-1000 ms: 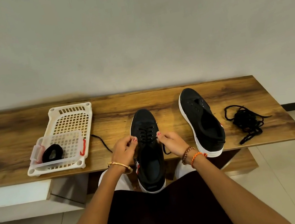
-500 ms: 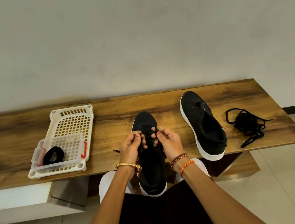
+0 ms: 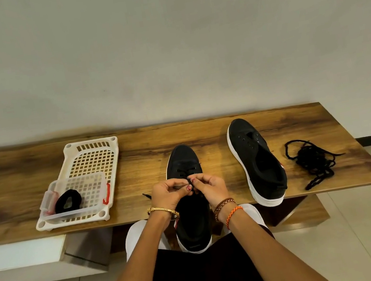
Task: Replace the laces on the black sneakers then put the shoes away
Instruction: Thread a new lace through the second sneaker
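Bench (image 3: 1,176) runs off the left edge of the frame; its right end stops at mid-right, with tiled floor beyond. Left of centre, a white basket tray (image 3: 92,147) sits near the front edge, a clear tub (image 3: 76,183) inside it holding a coiled black lace (image 3: 68,201). Open wood between tray and laced sneaker (image 3: 183,160), only a lace tip (image 3: 146,196) lying there. That sneaker is centre frame, toe on the bench, heel overhanging the front edge toward the lap. Left hand (image 3: 167,192) and right hand (image 3: 209,189) meet over its tongue, both grips clenched on the lace ends (image 3: 189,182) (the knot itself is hidden by the fingers). Right of centre, the unlaced sneaker (image 3: 256,160) lies flat, heel slightly past the front edge, eyelets empty. Far right, a loose lace pile (image 3: 313,160) sits just beside it, near the bench's end. Under-bench parts are shadowed, hard to make out.
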